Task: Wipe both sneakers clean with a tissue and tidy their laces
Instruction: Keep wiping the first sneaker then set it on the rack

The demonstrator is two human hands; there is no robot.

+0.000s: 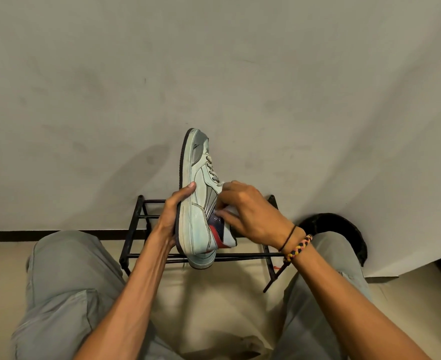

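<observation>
I see the sneaker (pixel 197 201) held up on its side at centre frame, toe toward 12, heel over the black metal rack (pixel 141 224)'s front rail. L hand (pixel 171 216) grips the dark rubber sole edge from 9. R hand (pixel 248 211) at 3 pinches a white tissue (pixel 228 209) against the mesh collar. Scuffed pale leather, woven laces (pixel 212 170). Bare wall (pixel 214 61) beyond, open room from 10 to 2.
</observation>
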